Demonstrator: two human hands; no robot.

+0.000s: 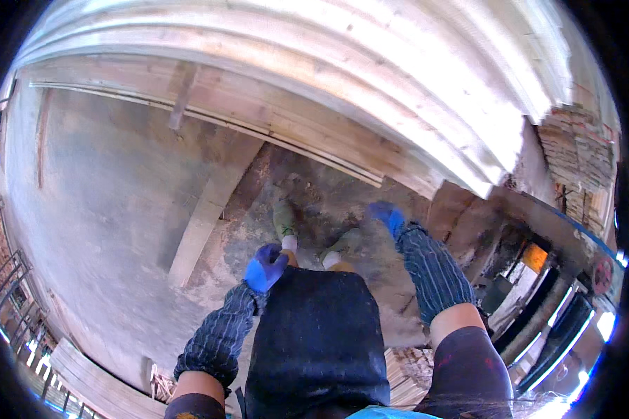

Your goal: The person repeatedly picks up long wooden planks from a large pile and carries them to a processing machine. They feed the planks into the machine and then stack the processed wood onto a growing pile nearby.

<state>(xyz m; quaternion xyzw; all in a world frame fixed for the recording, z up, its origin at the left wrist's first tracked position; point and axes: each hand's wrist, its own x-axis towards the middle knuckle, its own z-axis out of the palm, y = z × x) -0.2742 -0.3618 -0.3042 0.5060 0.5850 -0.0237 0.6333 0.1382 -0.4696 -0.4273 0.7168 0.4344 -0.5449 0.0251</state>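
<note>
My left hand [264, 269], in a blue glove, hangs beside the upper left corner of a long black apron [318, 335]. Its fingers curl inward and nothing shows in them. Farther forward and to the right is my right hand [386, 214], also gloved in blue; motion smears its fingers. It is nearest to the right end of a thin wooden strip [279, 138], apart from it. Beyond the strip lies a large stack of long pale boards [314, 49]. Striped dark sleeves cover both forearms.
A flat plank [213, 213] lies on the concrete floor [119, 181], left of my shoes [284, 218]. Machinery with a blue-edged frame [538, 272] stands at the right. Stacked wood [576, 143] rises at the far right, and more boards [94, 377] lie at the lower left.
</note>
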